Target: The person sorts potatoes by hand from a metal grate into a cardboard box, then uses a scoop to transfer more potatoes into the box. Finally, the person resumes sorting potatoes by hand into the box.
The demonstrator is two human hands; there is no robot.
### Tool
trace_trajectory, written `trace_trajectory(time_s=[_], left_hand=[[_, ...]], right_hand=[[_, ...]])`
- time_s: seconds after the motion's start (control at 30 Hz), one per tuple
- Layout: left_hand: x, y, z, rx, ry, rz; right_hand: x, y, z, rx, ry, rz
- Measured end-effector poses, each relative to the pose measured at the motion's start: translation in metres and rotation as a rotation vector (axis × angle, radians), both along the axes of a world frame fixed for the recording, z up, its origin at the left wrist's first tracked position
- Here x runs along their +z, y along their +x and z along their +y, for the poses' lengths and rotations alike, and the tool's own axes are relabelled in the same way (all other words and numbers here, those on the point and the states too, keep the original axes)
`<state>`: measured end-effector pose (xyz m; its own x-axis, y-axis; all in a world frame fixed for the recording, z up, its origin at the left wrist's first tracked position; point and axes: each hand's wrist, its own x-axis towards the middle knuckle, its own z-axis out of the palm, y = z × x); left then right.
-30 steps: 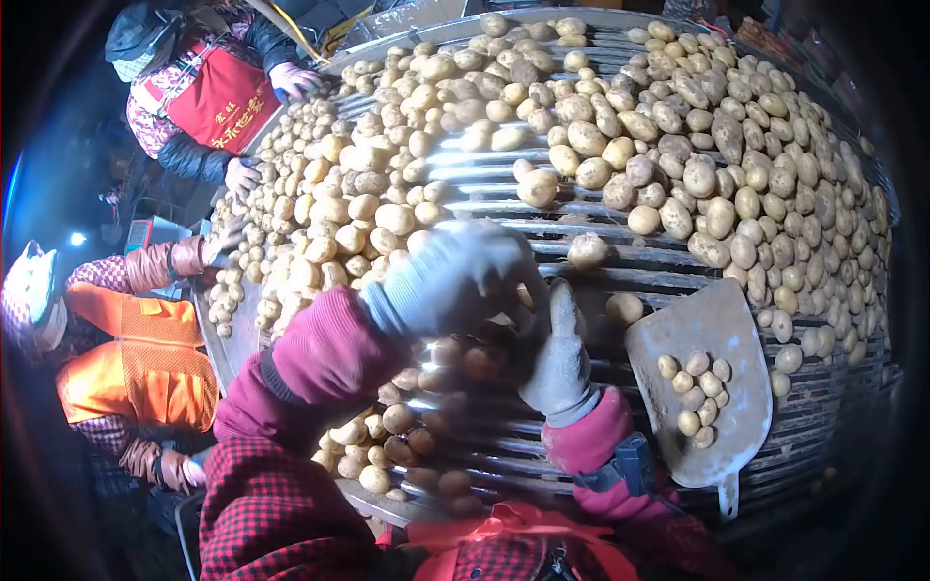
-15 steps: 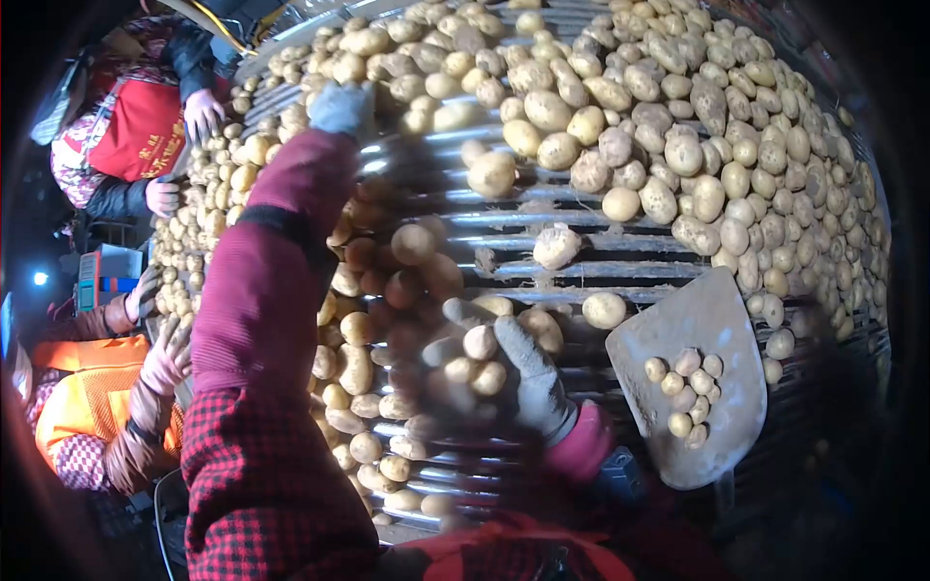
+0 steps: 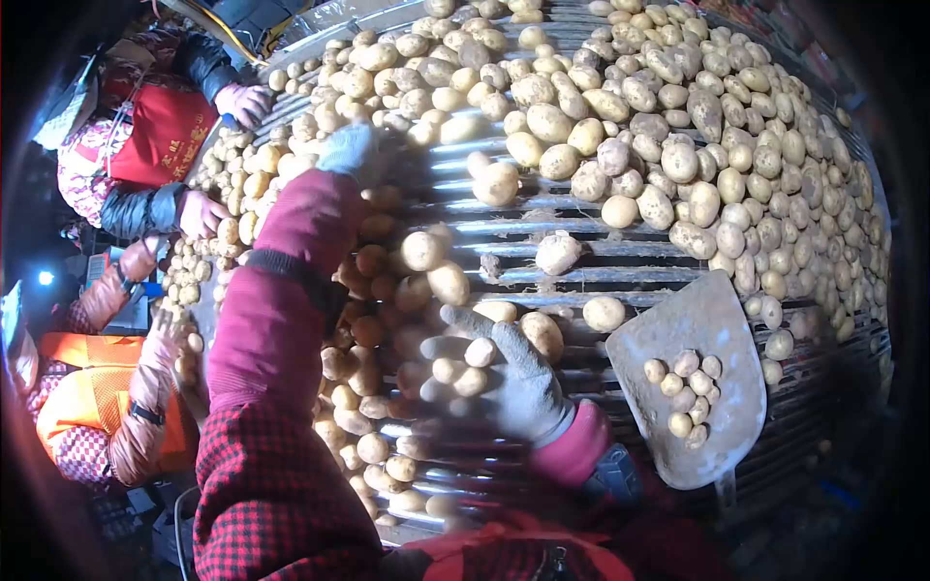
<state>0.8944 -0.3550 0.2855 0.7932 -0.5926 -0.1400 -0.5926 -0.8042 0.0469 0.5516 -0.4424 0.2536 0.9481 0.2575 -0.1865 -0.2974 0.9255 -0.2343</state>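
My left hand (image 3: 349, 150), in a light grey-blue glove, reaches over potatoes (image 3: 339, 114) at the upper left of the roller bed; its fingers are blurred and hidden, as is anything in them. Palm up, my right hand (image 3: 528, 387), in a grey glove, holds small potatoes (image 3: 472, 382) in its curled fingers above metal rollers (image 3: 620, 274). Beside it lie a larger potato (image 3: 541, 336) and another group of potatoes (image 3: 448, 283). Right of this hand rests a flat scoop (image 3: 697, 320) with several small potatoes (image 3: 681, 398) on it.
A dense heap of potatoes (image 3: 756, 184) covers the right and top of the rollers. At the left, a co-worker in a red apron (image 3: 155, 136) and another in an orange vest (image 3: 97, 387) have their hands at small potatoes (image 3: 189, 276). A yellow cable (image 3: 228, 37) runs at the upper left.
My left hand has shifted slightly down. My right hand, still holding small potatoes, has moved a little left. The co-workers' hands have shifted among the small potatoes.
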Motion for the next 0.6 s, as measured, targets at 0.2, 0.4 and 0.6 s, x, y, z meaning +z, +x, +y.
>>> trace_trajectory(time_s=[0.2, 0.4, 0.6], left_hand=[[0.003, -0.053, 0.044, -0.189, -0.421, -0.014], [0.071, -0.169, 0.045, -0.721, -0.601, 0.304], [0.086, -0.167, 0.041, -0.729, -0.558, 0.266]], right_hand=[[0.007, 0.002, 0.002, -0.022, 0.105, 0.104], [0.001, 0.005, 0.008, -0.132, 0.083, 0.232], [0.006, 0.001, 0.011, -0.209, -0.069, 0.074]])
